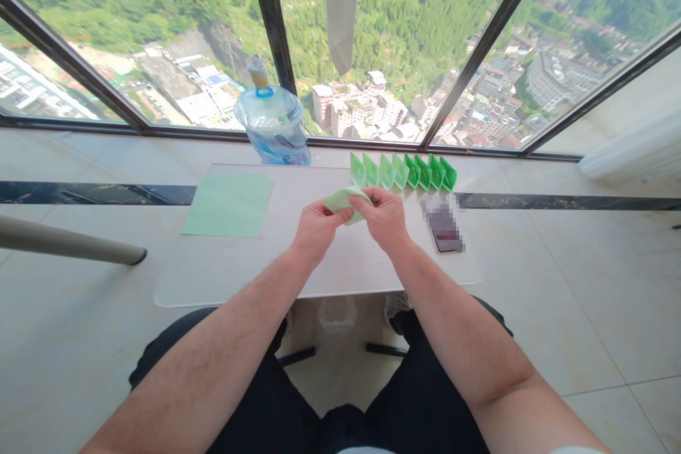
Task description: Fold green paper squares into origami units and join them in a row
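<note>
Both of my hands grip a folded piece of light green paper (pixel 340 200) over the middle of the white table. My left hand (pixel 318 225) pinches its left side, thumb on top. On the opposite side, my right hand (pixel 384 214) holds the paper between thumb and fingers. Just beyond my right hand stands a row of several folded green paper pieces (pixel 394 172), pale on the left and darker on the right. A flat stack or sheet of light green paper (pixel 228 204) lies at the table's left.
A phone (pixel 447 230), partly pixelated, lies on the right of the low white table (pixel 298 277). Behind the table stands a large clear water bottle (pixel 277 124), close to the window frame. A grey-beige pole (pixel 69 240) reaches in from the left.
</note>
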Motion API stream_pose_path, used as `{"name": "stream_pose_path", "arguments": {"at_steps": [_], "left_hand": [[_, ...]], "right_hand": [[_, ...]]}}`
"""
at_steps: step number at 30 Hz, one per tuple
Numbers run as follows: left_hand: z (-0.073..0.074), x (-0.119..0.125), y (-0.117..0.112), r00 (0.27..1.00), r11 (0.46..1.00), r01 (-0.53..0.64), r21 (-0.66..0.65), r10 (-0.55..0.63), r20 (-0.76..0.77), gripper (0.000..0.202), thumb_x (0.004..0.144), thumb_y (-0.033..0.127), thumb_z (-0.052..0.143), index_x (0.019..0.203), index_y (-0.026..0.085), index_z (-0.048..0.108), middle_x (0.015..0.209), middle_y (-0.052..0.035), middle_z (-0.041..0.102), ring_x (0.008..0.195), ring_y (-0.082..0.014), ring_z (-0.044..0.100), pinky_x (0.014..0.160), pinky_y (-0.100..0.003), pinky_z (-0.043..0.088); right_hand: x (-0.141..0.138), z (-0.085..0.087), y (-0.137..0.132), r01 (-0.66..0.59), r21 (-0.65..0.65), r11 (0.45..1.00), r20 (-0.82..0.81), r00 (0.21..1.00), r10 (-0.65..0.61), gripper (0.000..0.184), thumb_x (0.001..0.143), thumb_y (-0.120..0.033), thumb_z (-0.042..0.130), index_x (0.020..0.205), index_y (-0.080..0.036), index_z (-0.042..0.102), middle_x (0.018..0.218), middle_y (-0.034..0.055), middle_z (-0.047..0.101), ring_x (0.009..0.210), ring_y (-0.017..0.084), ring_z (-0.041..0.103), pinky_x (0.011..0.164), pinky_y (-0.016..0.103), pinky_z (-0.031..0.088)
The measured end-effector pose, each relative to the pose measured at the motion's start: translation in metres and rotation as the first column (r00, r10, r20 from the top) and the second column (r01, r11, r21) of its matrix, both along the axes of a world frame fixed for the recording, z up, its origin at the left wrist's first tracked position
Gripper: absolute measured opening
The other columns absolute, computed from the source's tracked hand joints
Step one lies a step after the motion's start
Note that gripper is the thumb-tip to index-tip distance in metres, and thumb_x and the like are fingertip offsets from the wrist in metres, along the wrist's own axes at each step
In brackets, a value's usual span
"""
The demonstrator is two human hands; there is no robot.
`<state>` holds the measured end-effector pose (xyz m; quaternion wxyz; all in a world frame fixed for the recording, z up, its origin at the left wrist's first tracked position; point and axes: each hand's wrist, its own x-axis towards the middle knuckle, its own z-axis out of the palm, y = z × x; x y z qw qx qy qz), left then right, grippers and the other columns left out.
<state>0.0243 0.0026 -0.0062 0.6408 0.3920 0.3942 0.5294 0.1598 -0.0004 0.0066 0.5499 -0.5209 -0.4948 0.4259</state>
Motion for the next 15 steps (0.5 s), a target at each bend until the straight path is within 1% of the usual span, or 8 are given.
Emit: {"name": "stream_pose_path", "arguments": {"at_steps": [2, 4, 7, 9, 10, 12, 13, 15], "left_hand": [[0.001, 0.001, -0.001, 1.000, 1.000, 0.004, 0.002, -0.004, 0.002, 0.030, 0.055, 0.028, 0.090, 0.080, 0.016, 0.078, 0.074, -0.0012, 0.071, 0.073, -0.0160, 0.060, 0.075, -0.032, 0.048], [0.000, 0.001, -0.001, 1.000, 1.000, -0.005, 0.000, 0.005, -0.002, 0.031, 0.055, 0.029, 0.090, 0.081, 0.016, 0.078, 0.075, -0.0016, 0.071, 0.073, -0.0166, 0.060, 0.076, -0.032, 0.048], [-0.002, -0.001, 0.001, 0.997, 0.997, -0.071, -0.010, 0.070, -0.040, 0.032, 0.057, 0.031, 0.089, 0.083, 0.016, 0.076, 0.077, -0.0015, 0.071, 0.074, -0.0167, 0.060, 0.075, -0.032, 0.047], [-0.003, -0.003, 0.003, 0.986, 0.992, -0.124, 0.016, 0.125, -0.113, 0.027, 0.059, 0.031, 0.086, 0.078, 0.017, 0.074, 0.074, 0.0002, 0.069, 0.071, -0.0155, 0.058, 0.071, -0.030, 0.046], [-0.004, -0.004, 0.004, 0.975, 0.989, -0.139, 0.047, 0.146, -0.170, 0.023, 0.061, 0.030, 0.085, 0.074, 0.017, 0.072, 0.069, 0.0017, 0.066, 0.068, -0.0143, 0.056, 0.068, -0.029, 0.044], [-0.003, -0.008, 0.005, 0.938, 0.982, -0.135, 0.130, 0.169, -0.302, 0.018, 0.064, 0.028, 0.081, 0.065, 0.018, 0.066, 0.060, 0.0045, 0.058, 0.061, -0.0116, 0.050, 0.062, -0.027, 0.040], [-0.002, -0.009, 0.005, 0.918, 0.979, -0.118, 0.169, 0.172, -0.358, 0.017, 0.065, 0.027, 0.079, 0.063, 0.018, 0.064, 0.058, 0.0051, 0.055, 0.059, -0.0109, 0.047, 0.060, -0.026, 0.038], [0.002, -0.012, 0.005, 0.896, 0.974, -0.068, 0.217, 0.155, -0.416, 0.012, 0.067, 0.025, 0.075, 0.066, 0.018, 0.066, 0.059, 0.0049, 0.055, 0.060, -0.0110, 0.047, 0.059, -0.025, 0.037]], "right_hand": [[0.000, -0.002, 0.000, -0.003, 0.022, 1.000, 0.000, 1.000, 0.003, 0.021, 0.074, -0.040, 0.075, 0.078, -0.019, 0.074, 0.065, -0.0016, 0.064, 0.060, 0.013, 0.053, 0.057, 0.027, 0.044], [0.000, -0.003, 0.001, 0.002, 0.062, 0.998, 0.013, 1.000, -0.003, 0.021, 0.075, -0.039, 0.076, 0.085, -0.020, 0.074, 0.072, -0.0004, 0.068, 0.065, 0.014, 0.058, 0.061, 0.028, 0.048], [0.000, -0.003, 0.002, 0.049, 0.197, 0.979, 0.089, 0.994, -0.067, 0.028, 0.074, -0.034, 0.078, 0.100, -0.024, 0.072, 0.093, 0.0018, 0.072, 0.078, 0.016, 0.064, 0.071, 0.030, 0.053], [0.001, -0.001, 0.001, 0.051, 0.307, 0.950, 0.165, 0.981, -0.106, 0.023, 0.077, -0.031, 0.076, 0.098, -0.025, 0.071, 0.100, 0.0025, 0.071, 0.085, 0.016, 0.065, 0.074, 0.031, 0.054], [0.002, 0.000, 0.000, 0.038, 0.348, 0.937, 0.202, 0.973, -0.114, 0.018, 0.078, -0.030, 0.074, 0.095, -0.025, 0.070, 0.100, 0.0026, 0.070, 0.087, 0.016, 0.065, 0.074, 0.031, 0.054], [0.003, 0.002, -0.001, 0.003, 0.390, 0.921, 0.262, 0.958, -0.114, 0.010, 0.080, -0.027, 0.072, 0.090, -0.024, 0.070, 0.097, 0.0024, 0.070, 0.087, 0.016, 0.064, 0.074, 0.030, 0.054], [0.004, 0.004, -0.001, -0.007, 0.392, 0.920, 0.286, 0.951, -0.115, 0.008, 0.081, -0.026, 0.072, 0.088, -0.024, 0.070, 0.094, 0.0021, 0.069, 0.086, 0.016, 0.064, 0.074, 0.030, 0.054], [0.006, 0.006, -0.002, -0.009, 0.372, 0.928, 0.328, 0.937, -0.122, 0.007, 0.081, -0.026, 0.072, 0.087, -0.023, 0.069, 0.088, 0.0013, 0.067, 0.082, 0.016, 0.062, 0.075, 0.031, 0.053]]}}
